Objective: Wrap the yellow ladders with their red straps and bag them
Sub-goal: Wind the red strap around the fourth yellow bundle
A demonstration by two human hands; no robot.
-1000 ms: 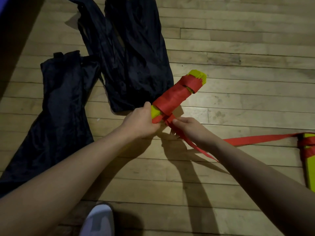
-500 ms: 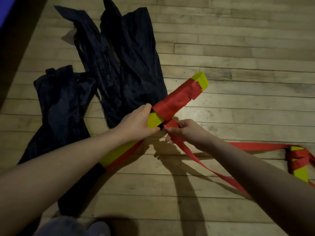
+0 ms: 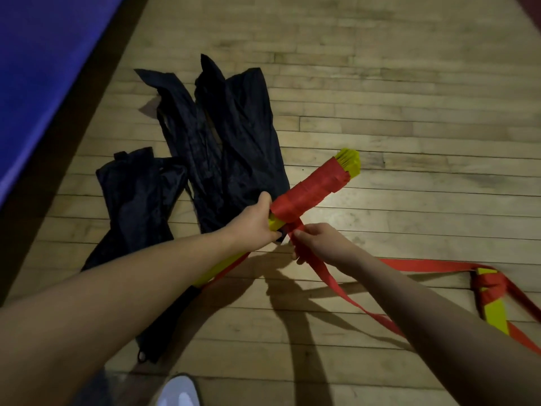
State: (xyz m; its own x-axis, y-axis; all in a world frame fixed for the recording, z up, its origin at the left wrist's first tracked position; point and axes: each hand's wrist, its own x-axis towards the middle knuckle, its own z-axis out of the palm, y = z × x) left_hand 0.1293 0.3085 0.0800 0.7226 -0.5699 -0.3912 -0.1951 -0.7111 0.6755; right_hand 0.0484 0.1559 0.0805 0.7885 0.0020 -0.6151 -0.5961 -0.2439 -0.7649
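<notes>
Two hands in view, both busy on one bundle. Left hand [image 3: 257, 224] has its fingers curled around the yellow ladder bundle [image 3: 348, 162], gripping it just below the wrapped part and holding it tilted above the wooden floor [image 3: 409, 112], far end pointing up and right. Red strap [image 3: 307, 191] is wound in several overlapping turns around the upper half of the bundle; bare yellow shows at the far tip and again near the left hand and under the left forearm. Right hand [image 3: 316, 241] pinches the loose run of the same strap between thumb and fingers, just beside the left hand; from there the strap trails down and right across the floor. Second yellow ladder bundle [image 3: 494, 312] lies on the floor at the right edge, partly wrapped in red strap, well apart from the first. Dark bags counted: three, all flat on the floor to the left; two [image 3: 234, 142] overlapping at the top, one [image 3: 137, 200] lower left. One white shoe [image 3: 178, 391] at the bottom edge. One blue mat [image 3: 44, 68] along the upper left corner.
</notes>
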